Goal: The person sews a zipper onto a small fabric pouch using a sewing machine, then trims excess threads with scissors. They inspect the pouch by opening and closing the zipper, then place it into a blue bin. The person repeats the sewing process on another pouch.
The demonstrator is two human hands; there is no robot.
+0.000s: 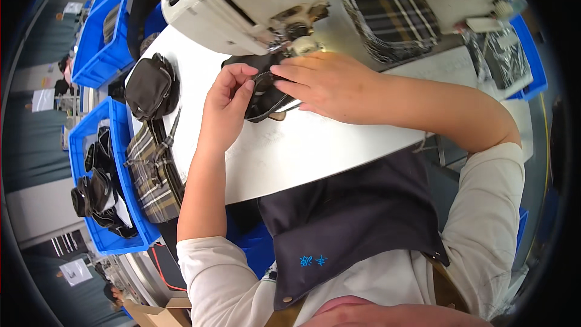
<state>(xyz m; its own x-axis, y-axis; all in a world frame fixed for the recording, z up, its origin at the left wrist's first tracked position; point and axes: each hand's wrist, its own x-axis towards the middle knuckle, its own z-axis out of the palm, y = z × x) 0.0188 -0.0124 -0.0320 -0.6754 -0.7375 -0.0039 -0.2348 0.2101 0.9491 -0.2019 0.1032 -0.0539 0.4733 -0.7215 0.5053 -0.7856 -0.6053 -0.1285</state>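
A dark, rounded pouch piece (261,104) with a zipper curving along its rim lies under the sewing machine's head. My left hand (225,108) pinches the left side of that rim between thumb and fingers. From the right, my right hand (342,89) reaches across with long, nearly straight fingers, gripping the zipper edge close to my left fingertips. The sewing machine (212,15) stands just beyond both hands, and its needle area is partly hidden by my fingers and the fabric. Part of the pouch piece is covered by my right hand.
A finished-looking dark pouch (149,88) sits at the table's left edge, above plaid fabric (152,175). Blue bins (142,230) with dark pieces stand left. Stacked plaid panels (393,21) lie under the machine arm. Plastic-wrapped goods (505,54) are at the right.
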